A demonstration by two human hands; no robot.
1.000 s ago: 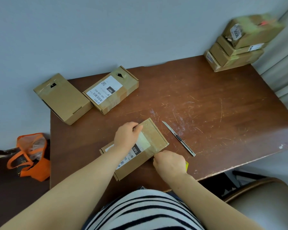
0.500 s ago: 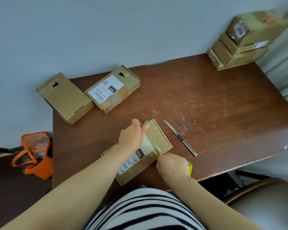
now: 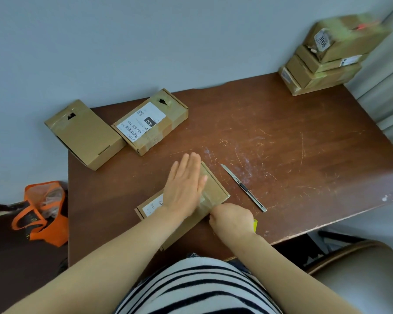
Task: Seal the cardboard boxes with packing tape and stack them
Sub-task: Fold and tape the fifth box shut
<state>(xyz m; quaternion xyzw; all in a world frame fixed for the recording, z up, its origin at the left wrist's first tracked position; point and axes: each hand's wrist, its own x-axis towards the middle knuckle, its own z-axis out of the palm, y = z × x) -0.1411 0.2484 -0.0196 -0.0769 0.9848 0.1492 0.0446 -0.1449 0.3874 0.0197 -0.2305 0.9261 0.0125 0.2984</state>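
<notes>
1. Near-centre of the worktop: cardboard box, lying flat, turned at an angle. White label face-up at its near-left end, partly hidden by the wrist.
2. Across the box top: strip of clear tape, shiny, running to the near-right edge.
3. Pressed palm-down on box & tape: left hand, released, fingers straight & close together, pointing away. Gripping nothing.
4. At the box's near-right edge, touching it: right hand, clenched, knuckles up, closed over a yellow thing. Only a sliver showing at the hand's right side, so can't tell what it is.
5. Just right of the box, not touching it: knife, slim, metal, blade out, tip pointing away & left.
6. Far left: plain box, hanging partly over the worktop's left edge. Just beside it on the right: labelled box, lbl w/ barcode & "060" face-up.
7. Far-right corner, by the grey wall: stack of boxes, several high, top one skewed & blurred.
8. On the floor, left of the worktop: orange bag, open at the top; contents unclear.
9. Bottom right: chair, rounded back, well apart from the box. Bottom centre: striped top.
10. Right edge, behind the stack: pale curtain in folds.
</notes>
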